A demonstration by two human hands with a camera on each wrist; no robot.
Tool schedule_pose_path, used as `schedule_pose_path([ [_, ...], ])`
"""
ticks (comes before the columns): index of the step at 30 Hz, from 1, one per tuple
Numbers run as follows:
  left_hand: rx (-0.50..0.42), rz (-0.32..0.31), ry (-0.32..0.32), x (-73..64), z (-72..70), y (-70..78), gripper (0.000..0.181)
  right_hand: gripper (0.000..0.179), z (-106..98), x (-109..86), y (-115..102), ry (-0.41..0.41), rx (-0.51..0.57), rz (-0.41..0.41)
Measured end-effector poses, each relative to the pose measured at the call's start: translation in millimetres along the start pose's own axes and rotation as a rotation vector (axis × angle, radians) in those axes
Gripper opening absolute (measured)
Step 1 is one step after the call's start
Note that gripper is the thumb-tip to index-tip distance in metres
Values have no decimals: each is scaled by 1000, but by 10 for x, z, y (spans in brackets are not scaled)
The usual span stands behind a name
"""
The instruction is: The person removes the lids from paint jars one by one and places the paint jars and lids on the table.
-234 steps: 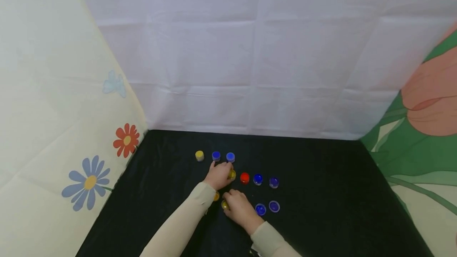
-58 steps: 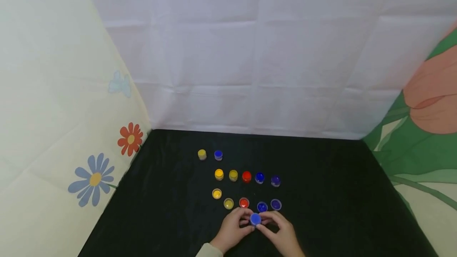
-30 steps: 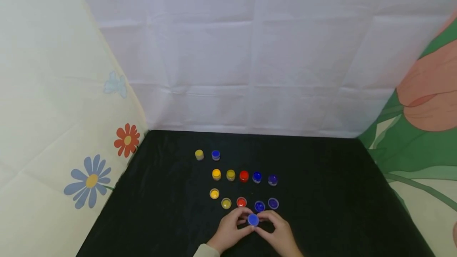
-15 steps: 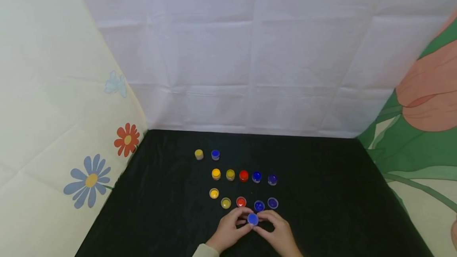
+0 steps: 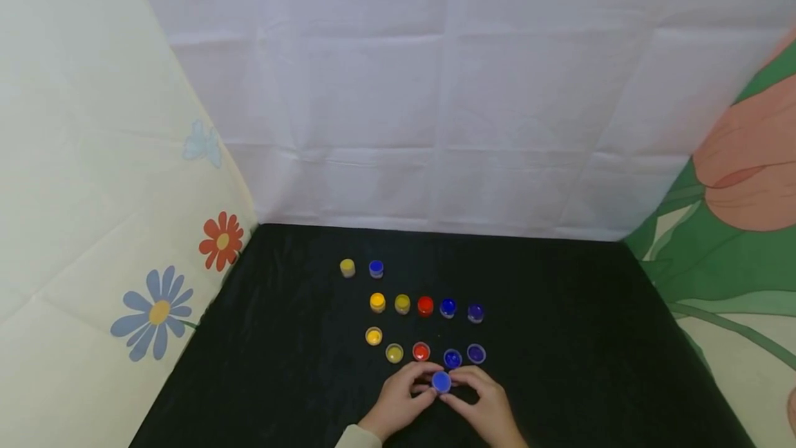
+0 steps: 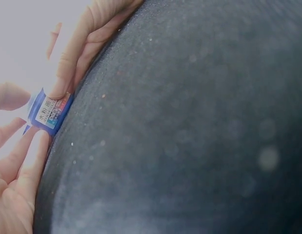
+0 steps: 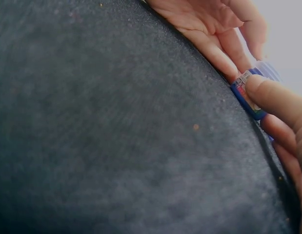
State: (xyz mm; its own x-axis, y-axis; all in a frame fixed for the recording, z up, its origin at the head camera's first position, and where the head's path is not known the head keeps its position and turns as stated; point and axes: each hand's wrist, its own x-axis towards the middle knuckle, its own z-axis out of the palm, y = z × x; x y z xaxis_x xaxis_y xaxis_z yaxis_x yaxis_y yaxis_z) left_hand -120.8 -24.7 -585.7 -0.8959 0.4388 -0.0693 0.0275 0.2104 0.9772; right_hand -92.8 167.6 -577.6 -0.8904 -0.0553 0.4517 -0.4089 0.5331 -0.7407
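Observation:
In the head view, my left hand (image 5: 402, 393) and my right hand (image 5: 481, 403) meet near the front of the black cloth. Between their fingertips they pinch a small blue paint jar (image 5: 441, 382), its light blue round top facing up. The jar's printed label (image 6: 46, 113) shows in the left wrist view, and its ridged clear edge (image 7: 269, 70) in the right wrist view. Just beyond the fingers lie a red lid (image 5: 421, 351), a blue lid (image 5: 452, 359) and a purple lid (image 5: 476, 353), paint-coloured inside. Whether the held jar's lid is turning cannot be seen.
Behind the lids stands a row of jars: yellow (image 5: 377, 303), olive (image 5: 402, 305), red (image 5: 425, 306), blue (image 5: 448, 308), purple (image 5: 475, 313). Yellow (image 5: 374, 336) and olive (image 5: 394, 353) lids lie left. Farther back stand a yellow jar (image 5: 347, 268) and a blue jar (image 5: 376, 269).
Earlier the hands were at an olive jar and olive lid; the light blue-topped jar stood in the back row. Now both hands hold it at the front. The last second shows almost no movement.

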Motion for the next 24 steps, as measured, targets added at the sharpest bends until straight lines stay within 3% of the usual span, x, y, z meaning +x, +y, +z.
schedule_pose_path([
  [5,-37,-23,10,-1,-9,34,26,41,-9,5,-10,15,0,-53],
  [10,-69,-8,37,-23,-2,44,26,42,-5,20,-14,27,2,-109],
  [18,-25,8,13,-14,0,1,33,39,0,8,-24,34,-9,-66],
  [24,-67,-18,13,-5,-6,11,29,39,-4,11,-27,28,-12,-56],
])
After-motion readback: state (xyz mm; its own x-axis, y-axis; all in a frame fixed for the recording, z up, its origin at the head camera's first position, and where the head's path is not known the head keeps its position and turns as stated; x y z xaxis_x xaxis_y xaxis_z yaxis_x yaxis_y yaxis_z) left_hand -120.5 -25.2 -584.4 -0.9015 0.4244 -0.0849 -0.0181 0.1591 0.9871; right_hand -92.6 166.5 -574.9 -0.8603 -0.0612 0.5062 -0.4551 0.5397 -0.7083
